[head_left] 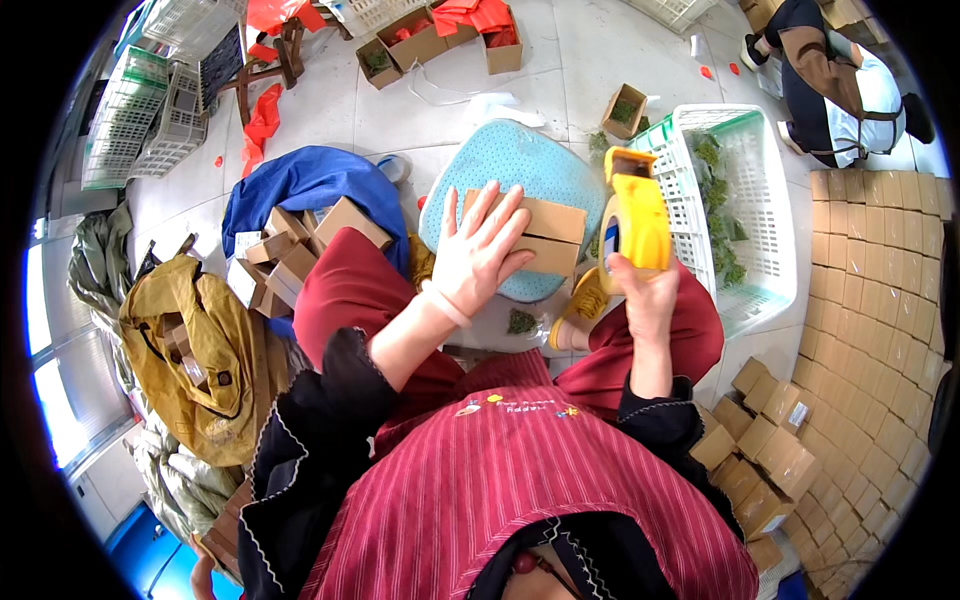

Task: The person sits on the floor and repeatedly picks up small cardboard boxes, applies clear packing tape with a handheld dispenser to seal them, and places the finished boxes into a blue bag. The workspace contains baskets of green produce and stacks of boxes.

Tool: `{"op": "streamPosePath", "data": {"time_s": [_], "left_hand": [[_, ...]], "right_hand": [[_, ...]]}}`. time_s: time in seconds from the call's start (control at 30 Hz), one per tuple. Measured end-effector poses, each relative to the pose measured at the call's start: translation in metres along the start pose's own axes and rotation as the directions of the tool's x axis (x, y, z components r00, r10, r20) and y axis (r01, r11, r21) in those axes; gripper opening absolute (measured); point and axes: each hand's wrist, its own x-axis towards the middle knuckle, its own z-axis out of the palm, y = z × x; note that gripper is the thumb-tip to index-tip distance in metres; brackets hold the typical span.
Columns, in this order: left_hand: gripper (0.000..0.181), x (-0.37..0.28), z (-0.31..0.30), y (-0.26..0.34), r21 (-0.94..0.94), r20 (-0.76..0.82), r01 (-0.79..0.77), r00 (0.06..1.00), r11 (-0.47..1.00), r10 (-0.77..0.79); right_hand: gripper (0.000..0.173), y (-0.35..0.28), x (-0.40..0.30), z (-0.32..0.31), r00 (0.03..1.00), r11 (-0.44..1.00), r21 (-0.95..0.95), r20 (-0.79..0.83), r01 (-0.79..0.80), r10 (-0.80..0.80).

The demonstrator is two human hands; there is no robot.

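Note:
A small cardboard box (559, 225) with closed top flaps lies on a light blue padded stool (510, 154). My left hand (480, 251) rests flat on the box's left part, fingers spread, pressing on the flaps. A seam runs between the two flaps to the right of my fingers. My right hand (646, 296) grips a yellow tape dispenser (643, 217) with a roll of tape in it, raised to the right of the box. The dispenser and the box are apart. Below the stool a small clump of green plant matter (522, 322) lies on the floor.
A white plastic crate (776, 217) with bagged green plants stands at the right. Stacked small cartons (870, 300) and loose boxes (757, 442) lie beyond. At the left are a blue sack (300, 169) holding boxes and a yellow sack (210, 330). A person (847, 90) bends at the upper right.

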Motion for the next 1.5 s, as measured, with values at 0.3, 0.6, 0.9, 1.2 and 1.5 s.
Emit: {"op": "streamPosePath", "data": {"time_s": [0.3,0.6,0.9,1.2,1.5], "left_hand": [[0.076,0.028,-0.006,-0.038,0.030,0.112,-0.247,0.964,0.969,0.242],[0.032,0.031,-0.024,-0.055,-0.945,0.217,0.320,0.781,0.076,-0.586],[0.034,0.045,-0.047,-0.063,-0.749,0.603,0.437,0.761,-0.499,-0.239],[0.020,0.040,-0.034,-0.066,-0.801,0.529,0.338,0.786,-0.495,-0.319],[0.017,0.009,0.045,-0.098,-0.804,0.427,0.580,0.716,0.130,-0.553]], "right_hand": [[0.072,-0.031,0.042,0.002,0.937,0.987,0.130,0.324,0.093,-0.131],[0.056,-0.024,0.050,0.013,0.907,0.992,0.106,0.407,0.067,-0.105],[0.057,-0.037,0.058,0.018,0.854,0.997,0.082,0.518,0.005,-0.047],[0.052,-0.043,0.066,0.024,0.833,1.000,-0.005,0.553,-0.018,0.018],[0.041,-0.077,0.046,0.018,0.838,0.963,-0.266,0.534,0.038,0.114]]}}
